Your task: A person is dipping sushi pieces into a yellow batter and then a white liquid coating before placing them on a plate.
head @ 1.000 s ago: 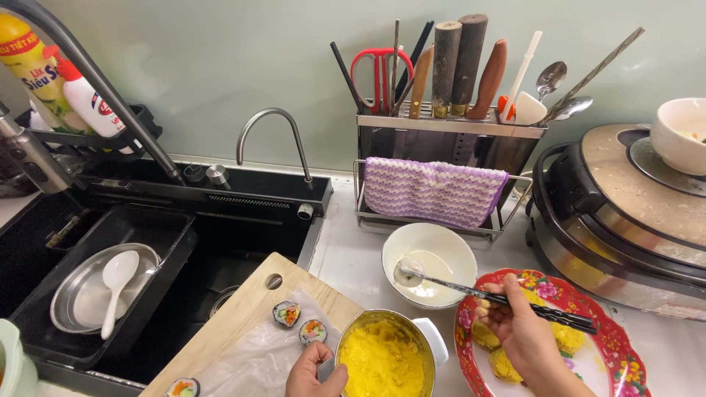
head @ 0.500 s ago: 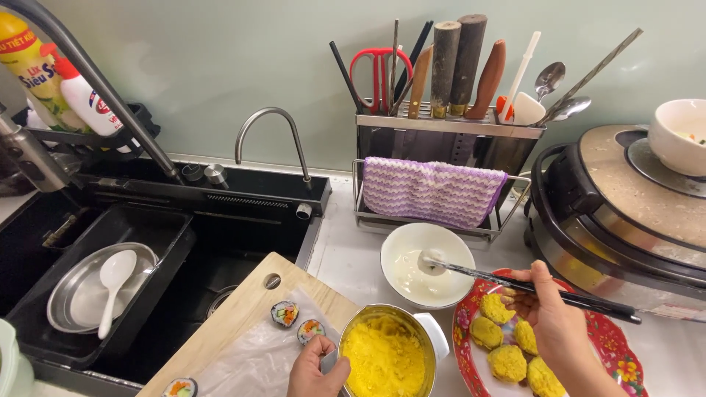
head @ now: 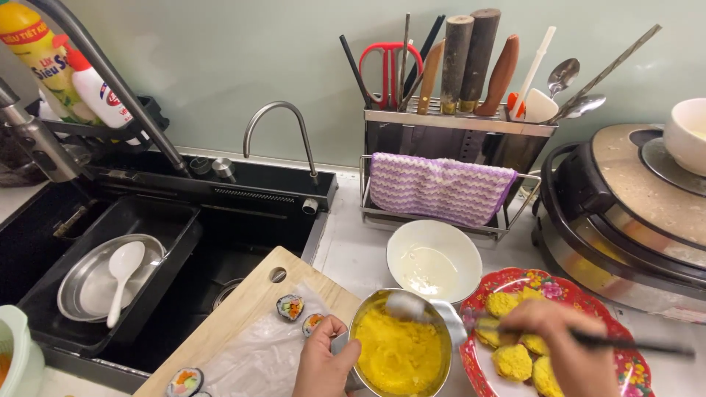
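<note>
Done: several yellow-crumbed pieces [head: 511, 360] lie on your red floral plate [head: 632, 367] | Left: sliced rolls [head: 290, 306] wait on the wooden board [head: 246, 309], left of the steel crumb bowl [head: 401, 353] | Grip: left hand [head: 320, 364] clasps that bowl's rim; right hand [head: 555, 353], blurred, seemingly pinches dark chopsticks [head: 632, 342] above the plate.

Both hands bare, no sleeves, no rings: left hand [head: 321, 365], right hand [head: 562, 345].
</note>
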